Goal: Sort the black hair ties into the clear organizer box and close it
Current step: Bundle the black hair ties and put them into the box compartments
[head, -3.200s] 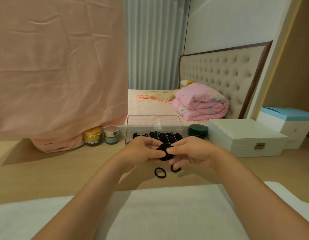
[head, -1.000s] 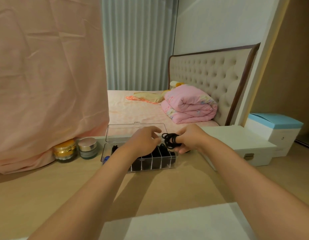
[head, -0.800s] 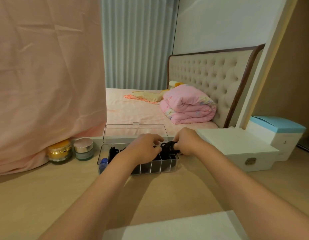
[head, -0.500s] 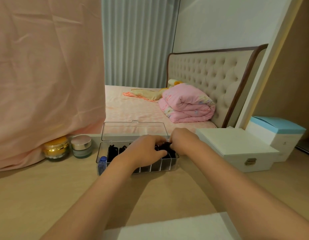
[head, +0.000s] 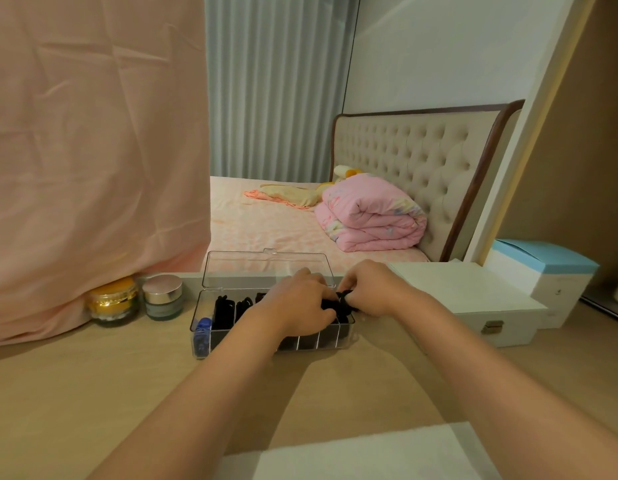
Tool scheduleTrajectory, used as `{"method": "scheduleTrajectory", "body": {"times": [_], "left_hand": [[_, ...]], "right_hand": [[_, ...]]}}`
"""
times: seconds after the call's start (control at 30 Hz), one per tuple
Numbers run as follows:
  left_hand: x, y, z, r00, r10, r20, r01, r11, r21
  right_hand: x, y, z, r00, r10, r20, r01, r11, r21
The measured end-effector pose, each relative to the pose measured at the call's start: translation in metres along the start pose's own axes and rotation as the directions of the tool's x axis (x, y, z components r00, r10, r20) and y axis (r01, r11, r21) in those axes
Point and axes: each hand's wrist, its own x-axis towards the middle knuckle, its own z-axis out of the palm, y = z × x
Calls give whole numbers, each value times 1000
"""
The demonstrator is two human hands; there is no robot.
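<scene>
The clear organizer box (head: 330,337) stands on the wooden table with its lid (head: 266,268) upright at the back. Black hair ties (head: 224,308) fill its left compartments, and a blue item (head: 202,336) sits in the leftmost one. Both my hands are over the box's right end. My right hand (head: 368,292) pinches a bunch of black hair ties (head: 345,303) down at the rightmost compartment. My left hand (head: 297,306) lies over the middle compartments with its fingers curled at the same bunch; its fingertips are hidden.
A gold jar (head: 112,301) and a silver-lidded jar (head: 162,296) stand left of the box under a pink cloth (head: 93,150). A white case (head: 474,299) and a blue-lidded box (head: 546,275) stand at the right. A white towel (head: 363,455) lies at the near edge.
Both hands carried the bunch of hair ties from near the towel to the box and lowered it into the right end. The loose ties on the table are out of view.
</scene>
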Motion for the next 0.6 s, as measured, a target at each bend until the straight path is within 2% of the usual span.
{"method": "scheduleTrajectory", "body": {"times": [0.1,0.23,0.4,0.47,0.6], "left_hand": [[2,1,-3,999,-20,36,21,999,-44],[-5,-6,-5,994,-105,-38,90,957,-276],[-15,6,3,982,-76,-174,34,972,-230],[-14,10,7,974,-100,-201,47,967,-251],[-9,15,11,962,-98,-254,48,980,-195]], "right_hand": [[-6,-2,4,999,23,-24,-25,992,-122],[3,2,15,998,47,30,-42,988,-149],[10,-4,23,995,68,75,-50,973,-227],[10,-4,18,991,55,120,-33,985,-172],[1,6,4,975,21,219,-48,992,117]]}}
